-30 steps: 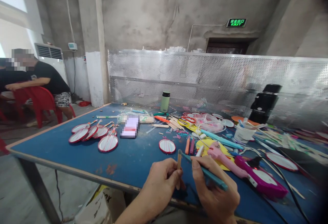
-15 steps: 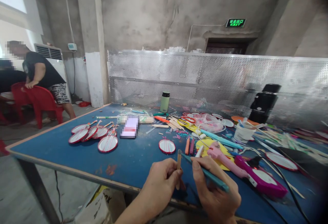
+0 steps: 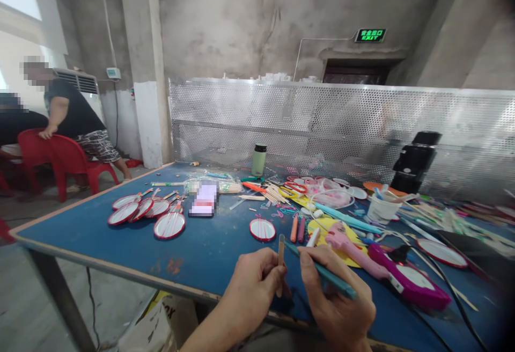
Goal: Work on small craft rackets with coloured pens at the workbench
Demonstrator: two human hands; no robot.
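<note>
My left hand [image 3: 251, 285] pinches a flat wooden craft stick [image 3: 281, 253] upright between thumb and fingers, just over the table's front edge. The stick's upper end looks greyish. In my right hand [image 3: 346, 303] is a slim teal pen [image 3: 336, 281], its narrow tip pointing left, close to the stick's upper part. Whether the tip touches the stick, I cannot tell. Beyond the hands lies a round white disc with a red rim [image 3: 262, 229]. Orange and purple sticks [image 3: 298, 228] lie near the pen tip, and a pink glue gun [image 3: 356, 250] is right of them.
Several red-rimmed discs [image 3: 169, 225] and a phone [image 3: 203, 199] lie on the left of the blue table [image 3: 132, 253]. A green bottle [image 3: 259, 160], a white cup [image 3: 382, 210] and a magenta device [image 3: 416, 282] with cables stand around. A person [image 3: 74, 110] leans on a red chair [image 3: 72, 161].
My right hand and the pen have shifted very slightly left. The left hand and stick have hardly moved. The person in the background has moved a little to the right.
</note>
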